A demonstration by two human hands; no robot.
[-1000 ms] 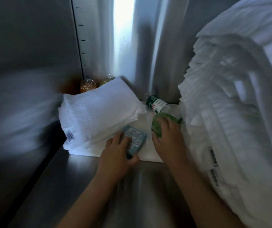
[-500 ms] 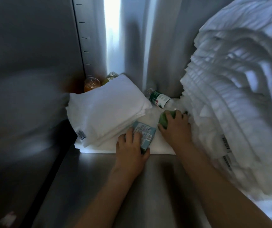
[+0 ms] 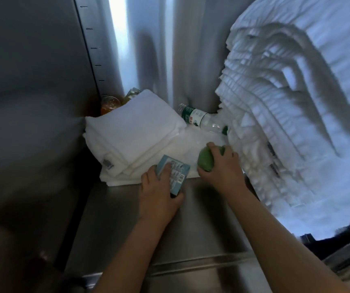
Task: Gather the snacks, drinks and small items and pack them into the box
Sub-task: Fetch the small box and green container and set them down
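Snacks and drinks sit scattered among linen on a steel shelf point(image 3: 201, 225), and I read the scene from the biggest thing down. On my right a tall stack of folded white towels point(image 3: 286, 115) leans in and fills that side of the view, its layered edges facing me. A smaller pile of folded white towels point(image 3: 131, 132) lies to the left at the back, on a flat white cloth that reaches the shelf's bare metal. Between the two piles a clear plastic water bottle point(image 3: 199, 120) with a green and white label lies on its side, its green cap end touching the tall stack. Behind the small pile, in the back corner, I see a cup of orange drink point(image 3: 109, 105) and beside it a crinkled wrapper whose contents I cannot make out. My left hand point(image 3: 159, 195) grips a small pale blue box point(image 3: 175, 173) with a barcode at the front edge of the cloth, fingers laid close together over its top and the thumb hooked under its near corner. My right hand point(image 3: 222, 168) closes on a round green object point(image 3: 206, 160) just beside the tall stack, fingers curled over its top and the thumb at its lower side. I cannot tell what that green thing is.
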